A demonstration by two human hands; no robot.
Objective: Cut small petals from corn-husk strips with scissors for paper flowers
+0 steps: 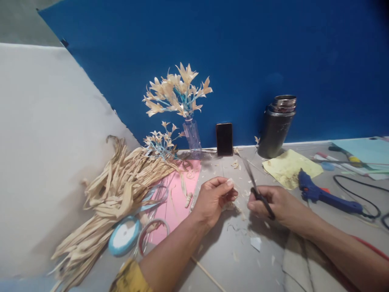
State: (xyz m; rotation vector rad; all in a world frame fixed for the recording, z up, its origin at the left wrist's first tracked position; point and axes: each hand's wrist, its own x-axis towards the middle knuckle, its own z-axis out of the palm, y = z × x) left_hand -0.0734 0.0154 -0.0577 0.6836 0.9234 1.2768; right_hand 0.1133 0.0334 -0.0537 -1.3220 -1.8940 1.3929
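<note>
My left hand (216,198) is closed in a pinch above the middle of the table. A small pale piece (230,182), perhaps dried husk, shows at its thumb and fingertips; the rest is hidden by the fingers. To the right, my right hand (273,202) is wrapped round the dark handles of scissors (257,190). Their blades point up and away and look blurred, apart from the left hand. Pale scraps (256,243) and shavings lie scattered on the grey table (221,259) beneath both hands.
At left lie dried husks (121,190), a blue ribbon roll (124,235), a tape roll (165,225) and pink paper (179,198). Husk flowers (179,91) stand in a clear bottle (193,138) behind, near a phone (224,139) and flask (278,127). A blue glue gun (328,196) lies right.
</note>
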